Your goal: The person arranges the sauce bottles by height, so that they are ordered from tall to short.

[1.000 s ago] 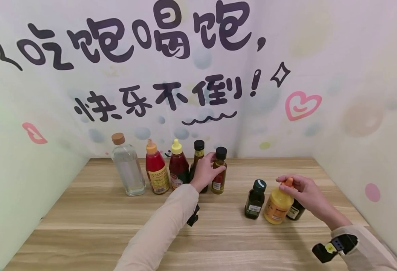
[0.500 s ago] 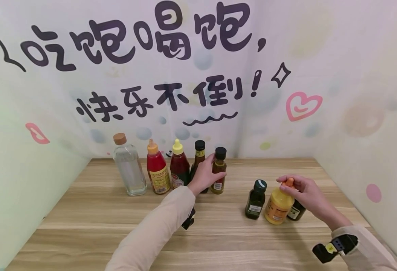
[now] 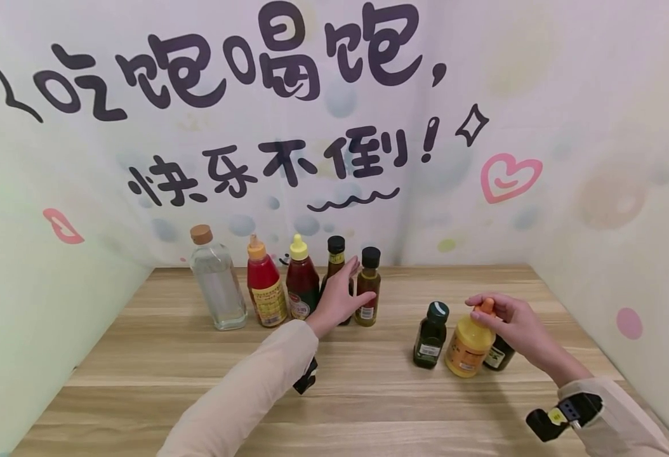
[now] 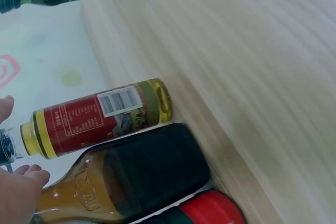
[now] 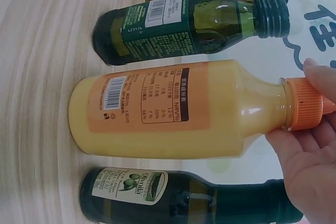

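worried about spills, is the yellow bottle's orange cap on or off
On: the orange cap sits atop the yellow bottle, held by the right hand.

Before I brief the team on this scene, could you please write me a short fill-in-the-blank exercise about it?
The right hand grips the yellow plastic squeeze bottle by its cap, which is ____ in colour.
The left hand is close to the slim red-labelled glass bottle, whose top is ____ in colour.
In the head view, the bright red plastic squeeze bottle stands to the ____ of the tall clear glass bottle.
That view shows ____ bottles on the pale wooden table.
Missing words: orange; black; right; eight.
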### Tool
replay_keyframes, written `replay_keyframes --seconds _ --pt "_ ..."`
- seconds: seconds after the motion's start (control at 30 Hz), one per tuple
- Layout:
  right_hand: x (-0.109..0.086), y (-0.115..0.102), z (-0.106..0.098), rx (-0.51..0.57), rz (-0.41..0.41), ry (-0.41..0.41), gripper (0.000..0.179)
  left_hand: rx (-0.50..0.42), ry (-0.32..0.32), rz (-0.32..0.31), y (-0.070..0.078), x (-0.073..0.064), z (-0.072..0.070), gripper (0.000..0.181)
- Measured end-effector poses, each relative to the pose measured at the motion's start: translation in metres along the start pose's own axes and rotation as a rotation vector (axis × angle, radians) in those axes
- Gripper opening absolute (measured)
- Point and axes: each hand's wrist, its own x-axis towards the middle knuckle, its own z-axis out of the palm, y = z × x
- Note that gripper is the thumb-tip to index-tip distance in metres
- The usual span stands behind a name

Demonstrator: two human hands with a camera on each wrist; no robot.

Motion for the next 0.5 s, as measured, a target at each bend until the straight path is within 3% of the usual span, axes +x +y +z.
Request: replay_keyframes --seconds 0.2,0.5 --pt "0.0 0.0 -0.001 -0.021 0.001 -0.009 0.027 -0.045 0.021 0.078 -0.004 -0.012 -0.004 0.072" --pt "0.0 -0.001 -0.001 -0.016 0.017 -0.022 0.028 -0.077 0.091 0.141 -0.004 -0.023 -0.007 0.065"
